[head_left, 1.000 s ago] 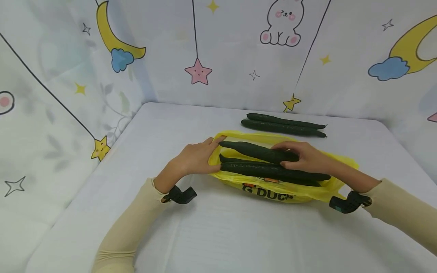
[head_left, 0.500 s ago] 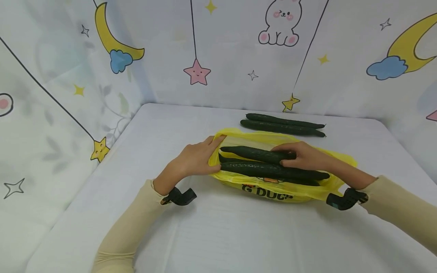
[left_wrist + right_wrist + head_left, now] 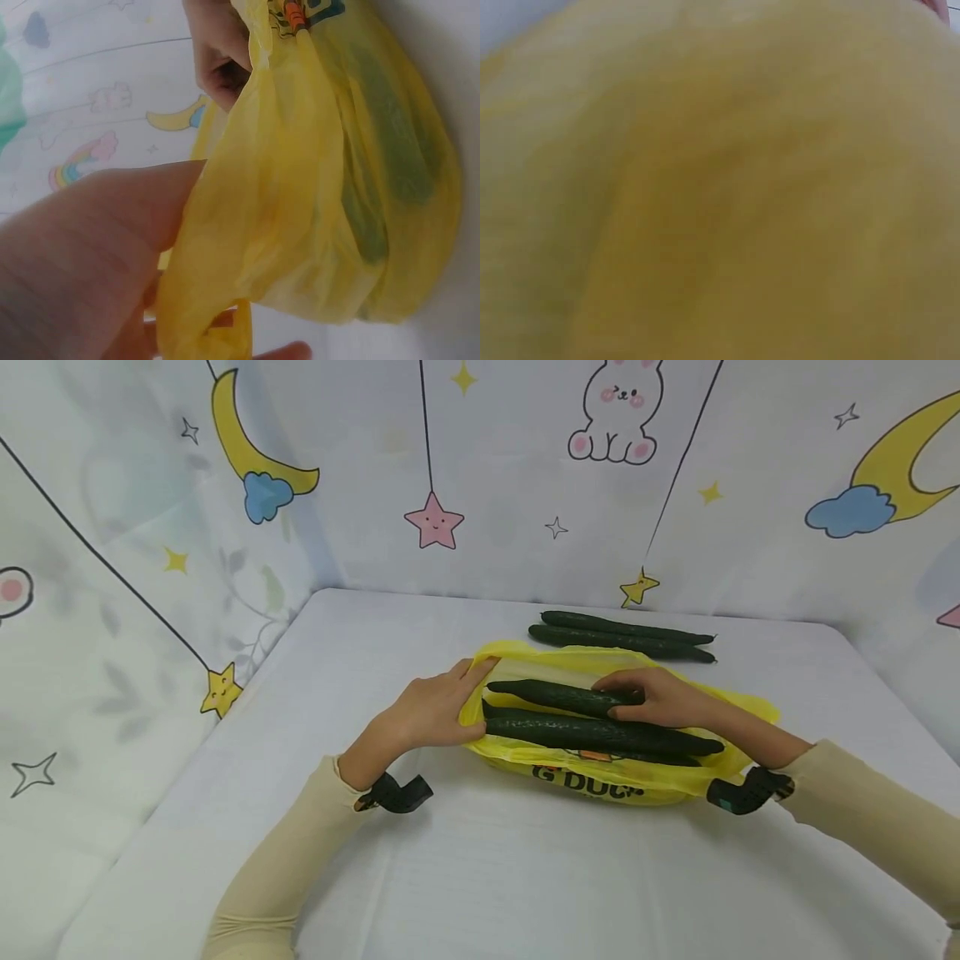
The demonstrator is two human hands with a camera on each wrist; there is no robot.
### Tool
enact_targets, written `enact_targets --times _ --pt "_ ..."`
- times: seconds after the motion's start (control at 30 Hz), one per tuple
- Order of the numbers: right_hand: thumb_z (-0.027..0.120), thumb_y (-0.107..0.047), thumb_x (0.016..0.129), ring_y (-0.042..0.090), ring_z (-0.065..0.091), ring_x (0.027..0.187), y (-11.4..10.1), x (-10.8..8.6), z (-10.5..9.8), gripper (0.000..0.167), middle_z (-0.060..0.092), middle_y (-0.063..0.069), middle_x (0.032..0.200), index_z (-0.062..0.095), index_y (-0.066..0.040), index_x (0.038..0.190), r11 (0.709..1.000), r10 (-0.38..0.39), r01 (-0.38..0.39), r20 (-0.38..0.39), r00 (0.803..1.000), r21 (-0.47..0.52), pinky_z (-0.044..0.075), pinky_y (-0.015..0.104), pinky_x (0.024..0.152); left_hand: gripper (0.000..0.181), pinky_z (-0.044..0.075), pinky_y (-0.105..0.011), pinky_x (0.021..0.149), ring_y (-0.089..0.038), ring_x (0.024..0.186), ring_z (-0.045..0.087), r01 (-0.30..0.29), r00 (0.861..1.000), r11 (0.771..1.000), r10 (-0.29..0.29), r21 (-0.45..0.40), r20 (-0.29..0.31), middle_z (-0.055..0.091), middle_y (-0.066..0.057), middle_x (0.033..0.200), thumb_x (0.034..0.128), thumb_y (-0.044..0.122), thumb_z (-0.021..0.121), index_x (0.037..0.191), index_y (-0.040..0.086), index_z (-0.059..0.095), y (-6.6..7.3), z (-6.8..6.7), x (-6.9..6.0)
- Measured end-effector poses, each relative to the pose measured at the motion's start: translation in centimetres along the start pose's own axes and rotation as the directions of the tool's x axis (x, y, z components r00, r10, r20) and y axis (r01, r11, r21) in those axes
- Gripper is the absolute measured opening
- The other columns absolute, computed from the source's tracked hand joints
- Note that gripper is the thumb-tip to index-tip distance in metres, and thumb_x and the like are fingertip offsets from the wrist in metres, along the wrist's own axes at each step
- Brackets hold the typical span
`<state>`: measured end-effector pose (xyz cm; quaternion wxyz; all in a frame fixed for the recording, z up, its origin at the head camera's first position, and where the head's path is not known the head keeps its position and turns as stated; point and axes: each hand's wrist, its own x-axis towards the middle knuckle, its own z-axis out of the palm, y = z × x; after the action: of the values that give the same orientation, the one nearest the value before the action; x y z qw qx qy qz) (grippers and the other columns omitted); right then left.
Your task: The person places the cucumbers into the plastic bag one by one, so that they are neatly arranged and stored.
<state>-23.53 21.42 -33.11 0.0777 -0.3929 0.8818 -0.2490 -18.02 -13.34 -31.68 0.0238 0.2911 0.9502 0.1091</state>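
Observation:
A yellow plastic bag [image 3: 517,763] with black lettering lies on its side on the white table, its mouth spread wide. At its left end my left hand [image 3: 431,708] holds the rim, thumb and fingers apart; the left wrist view shows the yellow film [image 3: 300,187] looped about that hand. My right hand [image 3: 663,696] reaches into the mouth and grips the right part of a dark green cucumber [image 3: 543,693]. Beneath it, further cucumbers [image 3: 570,731] lie inside the bag. Blurred yellow film [image 3: 742,187] fills most of the right wrist view, hiding the right fingers there.
Two more cucumbers [image 3: 622,642] lie side by side behind the bag, near the table's back edge. White tabletop [image 3: 517,877] stretches in front of the bag. A patterned cloth [image 3: 510,460] hangs behind and at the left.
My right hand has lowered the gripped cucumber further into the bag and shifted slightly left. The left hand stays nearly still at the rim.

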Motion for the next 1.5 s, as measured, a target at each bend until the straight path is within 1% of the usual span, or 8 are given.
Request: enact_targets --times 0.13,0.27,0.33,0.57,0.8,0.93,1.1,1.5 --pt "0.067 -0.006 0.089 0.039 0.06 0.111 0.1 0.1 0.0 0.038 0.063 0.021 0.123 0.062 0.002 0.125 1.0 0.009 -0.009 0.004 1.0 0.011 0.05 0.053 0.086 0.083 0.046 -0.03 0.052 -0.026 0.097 0.063 0.0 1.0 1.0 0.0 0.004 0.002 0.041 -0.019 0.147 0.0879 0.035 0.061 0.157 0.013 0.019 0.1 0.1 0.1" --pt "0.065 -0.005 0.09 0.038 0.059 0.113 0.3 0.5 0.1 0.037 0.063 0.02 0.123 0.062 0.002 0.126 0.999 0.032 -0.031 0.028 0.999 -0.005 0.048 0.053 0.09 0.083 0.047 -0.031 0.053 -0.027 0.1 0.063 -0.006 1.0 1.0 0.006 0.005 -0.019 0.042 -0.018 0.146 0.0871 0.034 0.059 0.157 0.01 0.019 0.1 0.1 0.2" --pt "0.064 -0.006 0.09 0.039 0.059 0.114 0.3 0.6 0.1 0.037 0.063 0.02 0.123 0.062 0.002 0.126 0.999 0.04 -0.04 0.037 0.999 -0.011 0.048 0.053 0.09 0.083 0.047 -0.031 0.053 -0.028 0.103 0.063 -0.007 1.0 1.0 0.007 0.001 -0.028 0.041 -0.018 0.147 0.0865 0.033 0.058 0.157 0.009 0.019 0.1 0.1 0.2" --pt "0.061 -0.007 0.093 0.039 0.056 0.117 0.3 0.7 0.3 0.036 0.062 0.021 0.126 0.06 0.002 0.128 0.997 0.081 -0.081 0.051 0.995 0.005 0.046 0.054 0.092 0.083 0.044 -0.029 0.052 -0.028 0.102 0.063 -0.002 1.0 1.0 0.001 -0.013 -0.029 0.037 -0.018 0.151 0.086 0.033 0.057 0.156 0.008 0.021 0.0 0.1 0.2" --pt "0.064 -0.009 0.093 0.04 0.055 0.117 0.2 0.8 0.6 0.041 0.059 0.023 0.128 0.057 0.004 0.13 0.993 0.114 -0.114 0.063 0.991 -0.004 0.045 0.055 0.093 0.083 0.043 -0.028 0.05 -0.029 0.106 0.063 -0.011 1.0 1.0 0.01 -0.011 -0.023 0.035 -0.018 0.153 0.0874 0.032 0.06 0.157 0.008 0.02 -0.1 0.4 0.2" --pt "0.065 -0.012 0.093 0.04 0.055 0.118 0.0 0.7 0.5 0.041 0.059 0.022 0.128 0.057 0.004 0.13 0.992 0.12 -0.121 0.057 0.991 0.019 0.045 0.054 0.095 0.084 0.041 -0.027 0.049 -0.029 0.105 0.063 -0.025 0.999 1.0 0.025 -0.004 -0.025 0.035 -0.017 0.153 0.0874 0.03 0.062 0.157 0.009 0.02 -0.1 0.5 0.3" --pt "0.066 -0.011 0.092 0.038 0.056 0.116 0.0 0.6 0.5 0.039 0.061 0.02 0.126 0.059 0.003 0.128 0.994 0.103 -0.104 0.033 0.994 0.021 0.044 0.054 0.096 0.084 0.038 -0.025 0.047 -0.028 0.101 0.064 -0.032 0.999 0.999 0.032 0.007 -0.031 0.035 -0.017 0.153 0.087 0.029 0.063 0.157 0.01 0.02 -0.1 0.4 0.3" --pt "0.067 -0.006 0.089 0.036 0.059 0.11 -0.7 0.2 0.0 0.032 0.065 0.016 0.118 0.065 0.0 0.12 0.994 0.094 -0.094 -0.003 0.996 -0.049 0.048 0.053 0.09 0.082 0.036 -0.024 0.046 -0.025 0.09 0.064 -0.034 0.999 0.999 0.034 0.003 -0.027 0.037 -0.017 0.152 0.0875 0.028 0.062 0.156 0.01 0.021 0.1 0.4 0.3"
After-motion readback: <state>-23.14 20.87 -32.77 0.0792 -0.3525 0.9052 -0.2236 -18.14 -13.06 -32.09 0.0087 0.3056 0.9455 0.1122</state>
